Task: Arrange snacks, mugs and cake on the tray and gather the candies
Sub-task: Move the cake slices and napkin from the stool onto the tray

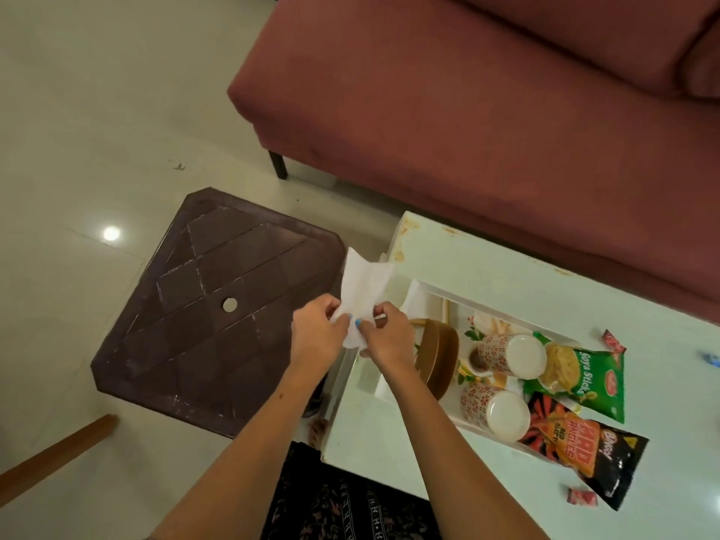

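— While both your hands, left (317, 337) and right (383, 337), pinch the napkin (364, 288), where's the tray (393, 387)?
— Lower right on the table (487, 267); your right grip is nearer, napkin's length pointing away.

The pale surface (487, 267) carries a white tray (436, 290) near its centre. A red candy (613, 341) lies at 2 o'clock from the tray, another red candy (582, 496) at 5 o'clock, both apart from it.
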Demonstrator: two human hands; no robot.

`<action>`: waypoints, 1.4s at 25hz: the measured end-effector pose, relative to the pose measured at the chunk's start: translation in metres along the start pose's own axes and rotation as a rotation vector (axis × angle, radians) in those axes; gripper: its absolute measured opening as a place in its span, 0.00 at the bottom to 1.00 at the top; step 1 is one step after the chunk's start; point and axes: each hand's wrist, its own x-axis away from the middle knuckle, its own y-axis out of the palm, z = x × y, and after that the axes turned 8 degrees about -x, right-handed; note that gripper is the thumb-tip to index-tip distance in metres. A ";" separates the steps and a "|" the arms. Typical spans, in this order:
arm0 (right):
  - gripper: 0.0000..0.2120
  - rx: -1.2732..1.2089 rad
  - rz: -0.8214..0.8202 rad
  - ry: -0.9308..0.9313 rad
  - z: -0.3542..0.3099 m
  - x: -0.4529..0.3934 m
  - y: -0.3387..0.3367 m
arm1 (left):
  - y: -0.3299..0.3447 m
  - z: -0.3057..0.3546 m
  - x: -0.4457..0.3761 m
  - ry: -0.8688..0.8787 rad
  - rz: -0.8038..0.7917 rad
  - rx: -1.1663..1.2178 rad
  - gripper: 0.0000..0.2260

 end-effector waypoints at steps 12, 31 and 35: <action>0.10 -0.127 0.228 0.182 0.101 0.029 -0.103 | 0.111 0.058 0.080 0.099 -0.328 -0.093 0.08; 0.12 -0.050 0.245 0.256 0.154 0.016 -0.091 | 0.155 0.026 0.090 -0.120 -0.286 -0.099 0.10; 0.20 -0.092 0.109 0.192 0.159 0.019 -0.092 | 0.153 0.025 0.092 -0.170 -0.340 -0.101 0.15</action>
